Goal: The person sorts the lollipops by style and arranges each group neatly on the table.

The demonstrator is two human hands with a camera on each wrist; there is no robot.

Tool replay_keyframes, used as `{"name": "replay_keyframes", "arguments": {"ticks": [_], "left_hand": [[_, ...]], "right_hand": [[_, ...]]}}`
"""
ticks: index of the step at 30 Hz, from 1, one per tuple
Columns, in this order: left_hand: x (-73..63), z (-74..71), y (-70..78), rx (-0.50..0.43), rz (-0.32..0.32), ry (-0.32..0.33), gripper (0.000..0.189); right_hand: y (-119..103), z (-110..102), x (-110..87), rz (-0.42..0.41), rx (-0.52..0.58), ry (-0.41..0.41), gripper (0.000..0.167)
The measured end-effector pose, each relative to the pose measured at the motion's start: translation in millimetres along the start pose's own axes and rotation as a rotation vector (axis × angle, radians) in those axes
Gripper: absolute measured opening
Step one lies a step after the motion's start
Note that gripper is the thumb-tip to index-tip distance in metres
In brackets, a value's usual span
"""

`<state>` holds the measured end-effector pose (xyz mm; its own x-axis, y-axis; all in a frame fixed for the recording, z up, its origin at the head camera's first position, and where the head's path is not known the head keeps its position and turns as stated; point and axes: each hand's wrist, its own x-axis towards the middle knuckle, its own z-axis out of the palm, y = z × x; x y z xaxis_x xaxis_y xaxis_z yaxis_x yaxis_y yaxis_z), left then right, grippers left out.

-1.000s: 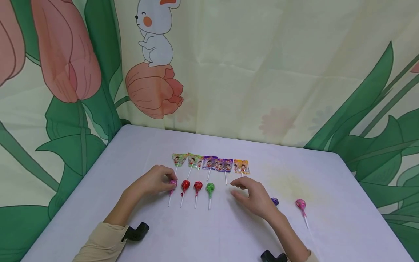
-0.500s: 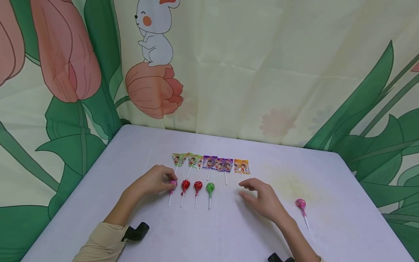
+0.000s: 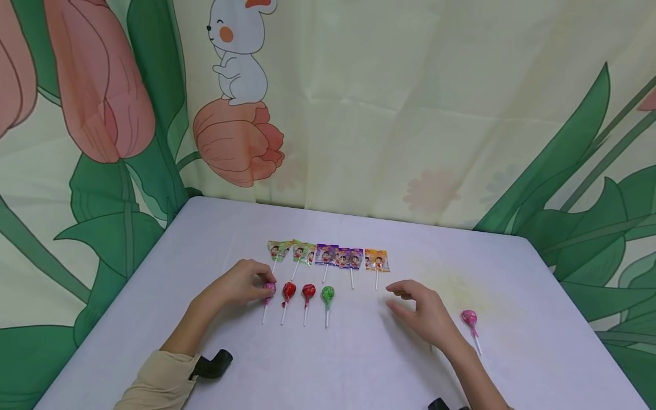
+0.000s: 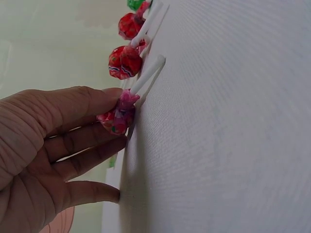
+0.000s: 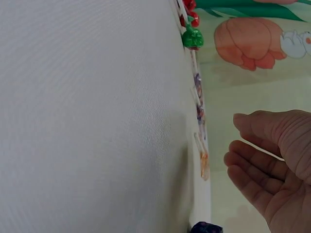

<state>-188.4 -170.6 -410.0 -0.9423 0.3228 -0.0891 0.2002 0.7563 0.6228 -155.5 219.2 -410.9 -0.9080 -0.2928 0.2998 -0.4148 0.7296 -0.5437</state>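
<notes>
My left hand (image 3: 243, 283) pinches the wrapped head of a pink lollipop (image 4: 119, 114) between thumb and fingers, its white stick pointing toward me. To the right of it lie two red lollipops (image 3: 289, 290) and a green lollipop (image 3: 328, 293), lined up in a row. My right hand (image 3: 422, 313) hovers over the table with relaxed, slightly bent fingers and holds nothing. A dark purple lollipop (image 5: 206, 227) shows at the bottom of the right wrist view; in the head view the right hand hides its head. Another pink lollipop (image 3: 469, 318) lies right of that hand.
Behind the row lie flat packaged lollipops: two in green wrappers (image 3: 304, 252), two in purple wrappers (image 3: 351, 258) and one in an orange wrapper (image 3: 377, 261). A white-covered table (image 3: 307, 376) carries everything, with a printed cloth (image 3: 359, 114) hanging at its back edge.
My right hand has moved to the right, away from the green lollipop, and now covers the purple lollipop's head in the head view. My left hand has stayed at the pink lollipop.
</notes>
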Motion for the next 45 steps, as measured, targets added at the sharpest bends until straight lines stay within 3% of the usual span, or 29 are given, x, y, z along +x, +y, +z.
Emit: {"name": "replay_keyframes", "arguments": {"ticks": [17, 31, 45], "left_hand": [[0.8, 0.2, -1.9, -0.007, 0.020, 0.001, 0.009], [0.4, -0.4, -1.8, -0.009, 0.024, 0.002, 0.010], [-0.8, -2.6, -0.8, -0.012, 0.042, -0.001, 0.008]], "right_hand": [[9, -17, -6.6, 0.095, 0.008, 0.013, 0.027], [20, -29, -15.3, 0.097, -0.022, 0.049, 0.029], [30, -42, -22.6, 0.181, -0.018, -0.032, 0.033]]}}
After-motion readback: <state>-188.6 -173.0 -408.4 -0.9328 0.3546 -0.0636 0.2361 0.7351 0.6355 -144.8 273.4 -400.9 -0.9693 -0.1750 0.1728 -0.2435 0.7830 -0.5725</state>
